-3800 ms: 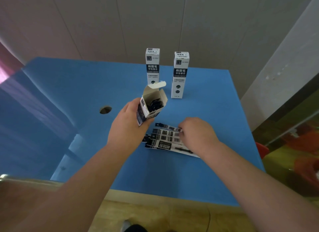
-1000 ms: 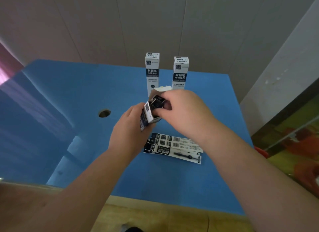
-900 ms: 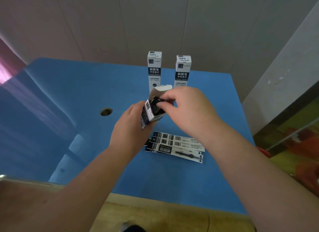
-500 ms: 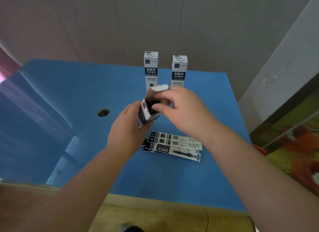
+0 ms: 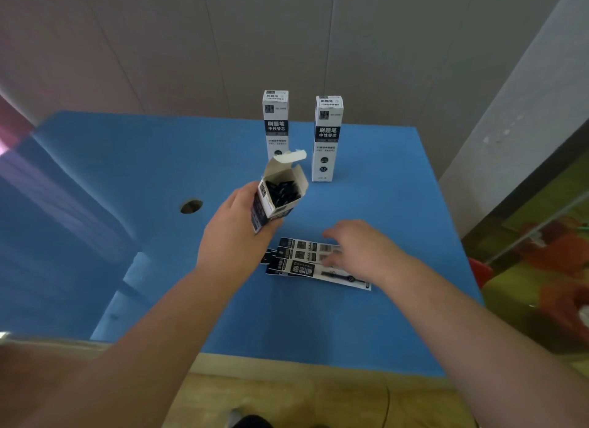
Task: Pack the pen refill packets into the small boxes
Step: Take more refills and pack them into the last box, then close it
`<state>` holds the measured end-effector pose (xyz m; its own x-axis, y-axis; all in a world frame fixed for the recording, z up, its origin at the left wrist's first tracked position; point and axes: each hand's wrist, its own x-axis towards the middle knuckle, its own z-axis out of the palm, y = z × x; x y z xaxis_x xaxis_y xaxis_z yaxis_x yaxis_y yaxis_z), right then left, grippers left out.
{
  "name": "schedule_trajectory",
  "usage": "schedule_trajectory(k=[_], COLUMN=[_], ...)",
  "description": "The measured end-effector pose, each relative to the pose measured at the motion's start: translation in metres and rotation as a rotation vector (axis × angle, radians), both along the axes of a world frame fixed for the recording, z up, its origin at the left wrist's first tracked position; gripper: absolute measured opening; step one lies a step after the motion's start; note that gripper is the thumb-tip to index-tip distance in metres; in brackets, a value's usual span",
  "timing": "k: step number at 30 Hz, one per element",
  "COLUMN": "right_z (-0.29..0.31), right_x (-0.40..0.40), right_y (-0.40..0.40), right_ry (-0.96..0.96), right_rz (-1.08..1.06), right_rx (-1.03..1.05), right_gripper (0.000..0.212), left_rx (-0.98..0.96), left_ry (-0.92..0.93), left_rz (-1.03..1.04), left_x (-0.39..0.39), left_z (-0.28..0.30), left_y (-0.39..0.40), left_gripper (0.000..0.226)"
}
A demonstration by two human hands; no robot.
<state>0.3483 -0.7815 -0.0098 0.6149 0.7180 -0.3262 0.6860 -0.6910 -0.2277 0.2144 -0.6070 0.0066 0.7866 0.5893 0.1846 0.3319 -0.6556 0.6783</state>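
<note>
A small open box (image 5: 276, 201), white with dark printed panels, is gripped in the left hand (image 5: 237, 234) and held tilted above the middle of the blue tabletop (image 5: 366, 316). Its top flap is folded back, and dark refill packets are seen packed inside (their print cannot be read). The fingers are curled round the box's lower part, so only the upper half shows above the hand.

A few pen refill packets (image 5: 314, 265), long flat strips with black-and-white labels and barcodes, are laid in a loose overlapping stack on the tabletop, just below the held box and towards the right edge. The right hand (image 5: 357, 246) is lowered over the right part of this stack with its fingers spread and relaxed; whether a packet is pinched cannot be told, as the fingertips are blurred.

Two closed boxes of the same design are stood upright near the far edge: one (image 5: 276, 124) directly behind the held box, the other (image 5: 328, 137) just to its right, the two apart. A round hole (image 5: 191, 206) is cut in the tabletop left of the left hand.
</note>
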Motion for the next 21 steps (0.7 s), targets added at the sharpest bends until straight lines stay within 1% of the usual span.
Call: schedule_trajectory(k=[7,11,15,17,21], right_z=[-0.008,-0.006,-0.003,-0.001,0.0], right_x=[0.007,0.01,0.011,0.009,0.008], right_y=[0.004,0.008,0.016,0.018,0.016], right_ry=[-0.012,0.054,0.04,0.021,0.032], right_rz=[-0.034,-0.061,-0.001,0.023,0.018], right_rx=[0.022,-0.033,-0.125,-0.159,-0.118], right_gripper=[0.041,0.045,0.034,0.033,0.021], left_rx=[0.008,0.014,0.021,0.027,0.028], left_ry=[-0.003,-0.006,-0.011,-0.007,-0.006], left_rz=[0.0,-0.001,-0.006,-0.005,-0.001], left_x=[-0.002,-0.003,-0.003,-0.003,-0.003], left_z=[0.0,0.0,-0.001,-0.001,-0.001], left_y=[-0.001,-0.001,-0.002,-0.002,-0.001], left_gripper=[0.047,0.049,0.049,0.049,0.049])
